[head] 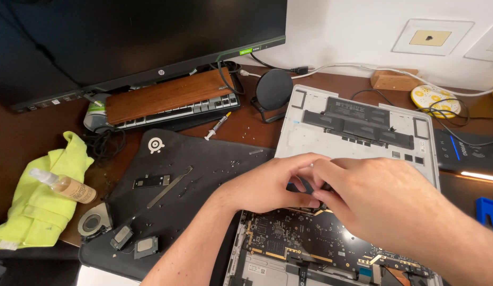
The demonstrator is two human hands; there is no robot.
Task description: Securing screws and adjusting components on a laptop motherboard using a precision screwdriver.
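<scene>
A small dark part (305, 186) sat at the board's (310, 238) top edge, pinched by the left hand (267, 182) and right hand (363, 198), where a slip could have scattered the screws (233, 164) nearby.

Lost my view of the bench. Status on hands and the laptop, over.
Left hand and right hand together, pinching a small dark part over the opened silver laptop. Dark circuit board exposed below. Part mostly hidden by fingers.
</scene>
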